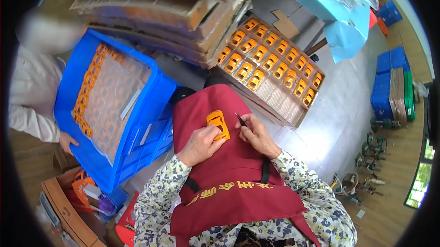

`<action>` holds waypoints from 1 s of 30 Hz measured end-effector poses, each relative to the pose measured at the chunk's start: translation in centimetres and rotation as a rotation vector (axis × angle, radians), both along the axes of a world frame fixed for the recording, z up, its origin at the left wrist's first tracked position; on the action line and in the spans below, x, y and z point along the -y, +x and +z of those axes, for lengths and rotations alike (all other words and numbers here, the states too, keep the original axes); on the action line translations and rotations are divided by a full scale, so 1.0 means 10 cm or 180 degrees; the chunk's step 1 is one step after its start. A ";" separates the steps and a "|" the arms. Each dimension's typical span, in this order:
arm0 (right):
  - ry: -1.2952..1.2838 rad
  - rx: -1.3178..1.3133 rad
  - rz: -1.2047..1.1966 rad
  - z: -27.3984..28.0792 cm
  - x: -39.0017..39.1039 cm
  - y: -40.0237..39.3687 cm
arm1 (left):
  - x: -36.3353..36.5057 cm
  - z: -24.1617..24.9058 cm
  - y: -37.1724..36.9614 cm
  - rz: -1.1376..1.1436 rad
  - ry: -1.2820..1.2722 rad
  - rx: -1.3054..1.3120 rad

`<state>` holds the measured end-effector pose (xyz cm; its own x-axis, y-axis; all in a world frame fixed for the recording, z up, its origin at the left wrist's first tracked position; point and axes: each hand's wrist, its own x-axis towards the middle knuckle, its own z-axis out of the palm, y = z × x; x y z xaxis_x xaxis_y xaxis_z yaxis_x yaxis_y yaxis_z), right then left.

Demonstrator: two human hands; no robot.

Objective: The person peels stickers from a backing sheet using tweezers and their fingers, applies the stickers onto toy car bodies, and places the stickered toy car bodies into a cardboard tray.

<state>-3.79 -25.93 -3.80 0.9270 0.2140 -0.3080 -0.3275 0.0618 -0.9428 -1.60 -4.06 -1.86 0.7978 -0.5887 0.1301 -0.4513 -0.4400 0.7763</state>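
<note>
My left hand point(200, 146) is closed around an orange toy car shell point(218, 123), held over the dark red apron point(201, 105) on my lap. The shell has open window gaps. Just to its right, my right hand point(257, 135) pinches a thin black pointed tool point(240, 119); its exact kind is not clear. The tool's tip stands apart from the shell. Beyond my knees, a cardboard tray point(286, 94) holds rows of similar orange toy cars point(255, 79).
On the left, a blue crate point(153, 79) holds orange car shells under plastic sheeting; another person's hand point(68, 142) touches its side. Stacked cardboard trays point(151, 13) rise ahead. A light-blue covered table point(348, 40) stands at upper right. An orange-brown drawer box point(68, 212) sits lower left.
</note>
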 end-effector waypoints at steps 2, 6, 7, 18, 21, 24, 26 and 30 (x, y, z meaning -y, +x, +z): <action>0.0120 0.0014 -0.0162 -0.02 0.03 -0.04 | 0.08 0.00 -0.02 -0.0203 0.0115 0.0350; -0.0092 -0.0489 -0.0030 -0.02 0.13 -0.09 | 0.27 0.10 -0.08 -0.0585 0.0446 0.0577; -0.0281 -0.0141 -0.0100 -0.11 0.16 -0.09 | 0.32 0.12 -0.07 -0.0709 0.0578 0.0599; -0.0296 -0.0347 -0.0606 -0.14 0.43 -0.10 | 0.83 0.11 0.09 -0.1383 0.0943 0.0958; -0.0399 -0.0368 -0.0721 -0.22 0.54 -0.03 | 0.95 0.08 0.19 -0.1526 0.1111 0.0882; -0.0653 -0.0355 -0.1068 -0.44 0.71 0.10 | 1.07 0.08 0.39 -0.1686 0.1332 0.0784; -0.0803 -0.0326 -0.1241 -0.74 0.90 0.28 | 1.16 0.15 0.56 -0.1264 0.1034 0.1180; -0.2598 -0.0106 -0.1515 -1.90 1.40 0.77 | 0.99 0.30 0.64 -0.0795 0.0613 0.0921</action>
<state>3.91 -39.89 -22.82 0.8496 -0.4779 -0.2234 -0.4652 -0.4790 -0.7444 4.78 -13.93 1.10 0.5743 -0.7947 0.1964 -0.7496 -0.4141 0.5163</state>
